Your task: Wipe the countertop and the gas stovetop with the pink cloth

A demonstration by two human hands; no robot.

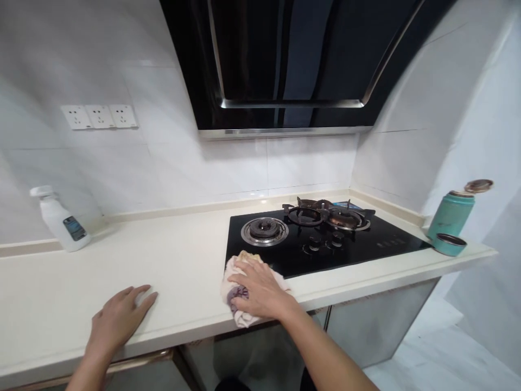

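My right hand (260,288) presses a crumpled pale cloth (232,274) with a dark purple patch against the front left corner of the black gas stove (325,255). Part of the cloth hangs over the front edge of the cream countertop (179,255). My left hand (120,317) rests on the countertop near its front edge, fingers apart and holding nothing. The left burner (264,229) has no pan support on it. Two black pan supports (305,213) sit together over the right side of the stove.
A white bottle (63,220) with a dark label stands at the back left by the wall. At the right end are a green flask (451,214) with its lid raised and a green cup (449,245). A black range hood (285,65) overhangs the stove.
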